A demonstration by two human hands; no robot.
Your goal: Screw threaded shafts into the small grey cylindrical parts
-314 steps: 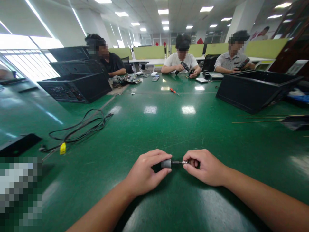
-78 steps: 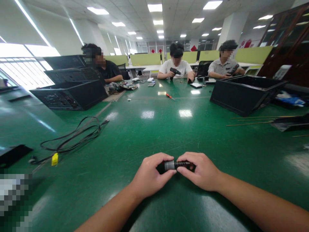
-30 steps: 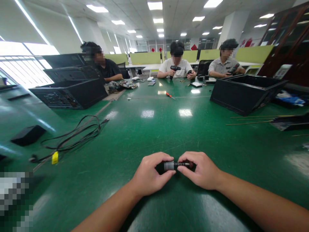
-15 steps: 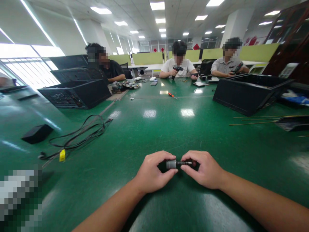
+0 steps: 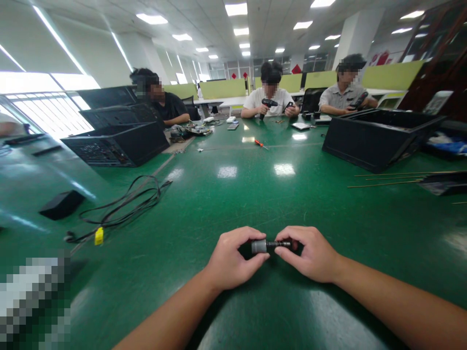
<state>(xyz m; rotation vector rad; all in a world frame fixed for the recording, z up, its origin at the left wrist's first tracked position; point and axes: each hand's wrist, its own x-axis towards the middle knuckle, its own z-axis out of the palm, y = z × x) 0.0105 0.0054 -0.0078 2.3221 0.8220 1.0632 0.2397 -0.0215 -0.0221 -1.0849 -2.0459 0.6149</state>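
Note:
Low over the green table, my left hand [image 5: 233, 257] curls its thumb and fingers round the grey cylindrical body of a small shafted part [image 5: 259, 246]. From that body a thin dark shaft, with what looks like a coil or thread, runs level to the right. My right hand [image 5: 310, 253] closes its thumb and fingertips about this shaft, whose shiny tip shows between them. What kind of part it is I cannot make out. Both palms are partly hidden from view.
A looped black cable [image 5: 127, 209] with a yellow tag and a black block [image 5: 61, 204] lie left. Black computer cases [image 5: 116, 143] stand at both sides; thin rods [image 5: 386, 184] lie right. Beyond an orange screwdriver [image 5: 260, 144], a co-worker holds a power drill [image 5: 268, 104].
My hands and the shafted part stay almost in place, my right hand slightly shifted. Across the table, the middle co-worker's hand has lifted a dark object toward the drill. The view has shifted slightly.

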